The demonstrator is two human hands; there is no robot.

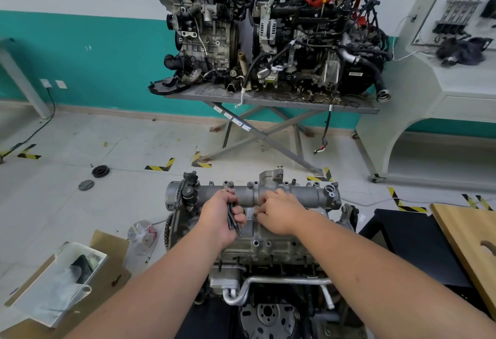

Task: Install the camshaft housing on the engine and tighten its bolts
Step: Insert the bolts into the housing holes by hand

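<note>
The grey camshaft housing (pixel 308 195) lies across the top of the engine (pixel 271 251) in front of me. My left hand (pixel 221 216) grips a bundle of long dark bolts (pixel 233 220) above the housing's left half. Just to its right, my right hand (pixel 279 211) has its fingers curled down onto the middle of the housing, pinching something small that the fingers hide.
An open cardboard box with plastic bags (pixel 64 279) sits on the floor at lower left. A black stool (pixel 418 244) and a wooden board (pixel 472 239) stand to the right. Two other engines (pixel 268 30) rest on a metal stand (pixel 268 102) by the wall.
</note>
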